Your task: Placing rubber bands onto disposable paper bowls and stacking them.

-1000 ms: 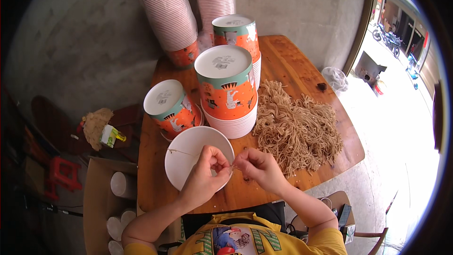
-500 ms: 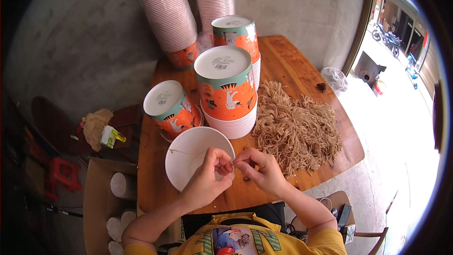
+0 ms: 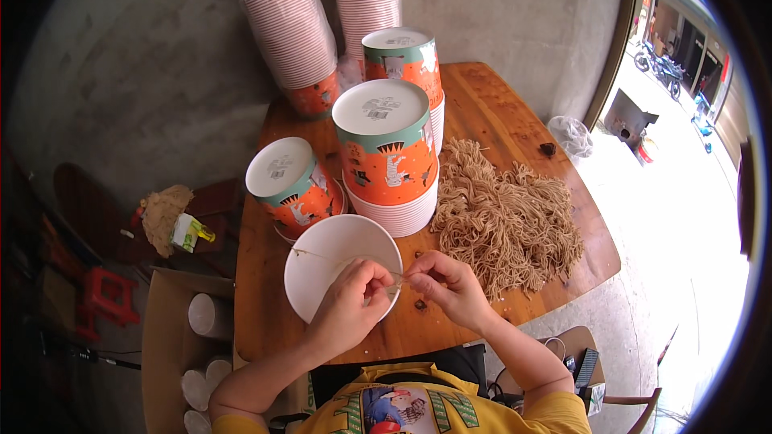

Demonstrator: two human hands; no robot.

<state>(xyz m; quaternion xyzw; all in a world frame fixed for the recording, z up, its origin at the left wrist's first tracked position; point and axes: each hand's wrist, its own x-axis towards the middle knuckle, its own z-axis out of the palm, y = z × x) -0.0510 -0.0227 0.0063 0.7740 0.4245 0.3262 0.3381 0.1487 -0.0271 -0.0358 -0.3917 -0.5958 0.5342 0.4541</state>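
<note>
Both hands are pinched close together over the right rim of an open paper bucket (image 3: 307,281), white inside. Between their fingertips runs a short, thin tan strand (image 3: 398,277), small and partly hidden. My left hand (image 3: 347,301) is in front of the bucket's mouth, its fingertips closed on the strand. My right hand (image 3: 450,288) pinches the strand from the other side, just right of the bucket. Another thin thread (image 3: 301,252) lies across the bucket's left rim. A loose heap of tan yarn strands (image 3: 511,225) lies to the right on the wooden table (image 3: 490,96).
Upside-down orange and green paper buckets (image 3: 390,149) stand in stacks behind the open one, a shorter stack (image 3: 289,181) at left. Tall wrapped bucket stacks (image 3: 291,32) lean by the wall. Lower left, a cardboard box (image 3: 165,313) holds several white cylinders. A red stool (image 3: 108,297) stands beyond.
My fingertips have drawn slightly apart, and the strand between them shows more. My left hand has turned a little, with its fingers curled more downward.
</note>
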